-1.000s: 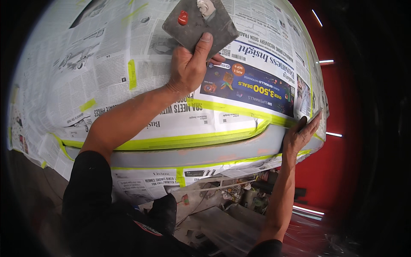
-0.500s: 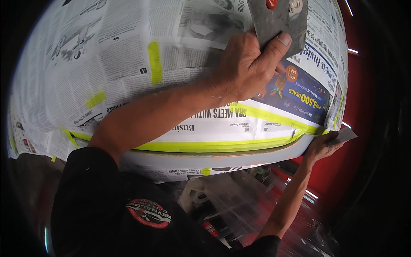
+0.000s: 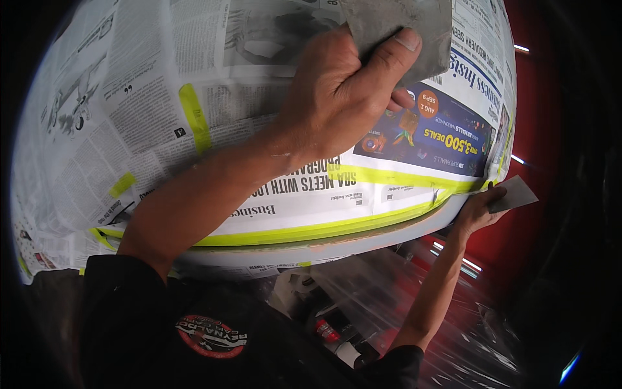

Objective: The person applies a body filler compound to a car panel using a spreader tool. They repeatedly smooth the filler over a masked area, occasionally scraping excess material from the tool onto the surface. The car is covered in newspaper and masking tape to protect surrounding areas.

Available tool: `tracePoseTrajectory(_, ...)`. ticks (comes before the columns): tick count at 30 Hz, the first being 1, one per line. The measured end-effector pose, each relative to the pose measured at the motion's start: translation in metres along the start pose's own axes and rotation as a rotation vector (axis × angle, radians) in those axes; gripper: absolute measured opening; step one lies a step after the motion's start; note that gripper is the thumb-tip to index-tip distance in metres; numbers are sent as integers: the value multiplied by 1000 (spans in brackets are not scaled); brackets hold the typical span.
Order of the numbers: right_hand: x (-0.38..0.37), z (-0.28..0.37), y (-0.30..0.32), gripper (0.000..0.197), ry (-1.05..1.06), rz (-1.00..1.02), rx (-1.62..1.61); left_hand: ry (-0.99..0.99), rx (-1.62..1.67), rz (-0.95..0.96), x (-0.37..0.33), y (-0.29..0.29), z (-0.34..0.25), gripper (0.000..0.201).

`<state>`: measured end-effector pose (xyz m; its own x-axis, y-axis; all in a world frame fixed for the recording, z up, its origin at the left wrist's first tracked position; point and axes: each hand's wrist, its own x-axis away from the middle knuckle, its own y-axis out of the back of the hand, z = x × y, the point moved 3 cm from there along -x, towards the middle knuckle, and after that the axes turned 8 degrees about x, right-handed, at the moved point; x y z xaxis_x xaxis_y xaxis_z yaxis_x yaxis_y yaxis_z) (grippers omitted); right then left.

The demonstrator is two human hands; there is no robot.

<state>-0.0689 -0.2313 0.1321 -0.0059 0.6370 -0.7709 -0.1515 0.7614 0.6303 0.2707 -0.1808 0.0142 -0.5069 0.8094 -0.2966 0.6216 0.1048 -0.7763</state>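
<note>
Our left hand (image 3: 343, 97) grips a grey board (image 3: 402, 26) over the newspaper (image 3: 129, 117); our right hand (image 3: 476, 211) pinches a white spreader (image 3: 515, 193). It sits beside the taped panel (image 3: 350, 243).

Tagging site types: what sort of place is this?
Probably an auto body shop: newspaper masking fixed with yellow-green tape around a bare grey panel strip; right hand holds a spreader.

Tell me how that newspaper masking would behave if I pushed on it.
The newspaper masking would likely dent and crinkle, being thin sheet. It probably stays put, since yellow-green tape binds its edges. A hard push might tear it near the left hand.
</note>
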Motion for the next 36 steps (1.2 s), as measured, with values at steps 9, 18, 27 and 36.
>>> tracePoseTrajectory(9, 1, 7, 3, 44, 83, 32, 93, 152, -10, 55, 1, 1, -1, 36)
tracePoseTrajectory(18, 0, 5, 4, 41, 119, -11, 88, 163, 27, 86, 1, 0, 4, 35)
tracePoseTrajectory(27, -4, 4, 5, 41, 148, -29, 154, 208, -1, 114, -1, 0, 1, 36)
tracePoseTrajectory(36, -1, -6, 7, 45, 77, -15, 124, 307, 9, 116, 0, 0, -1, 34)
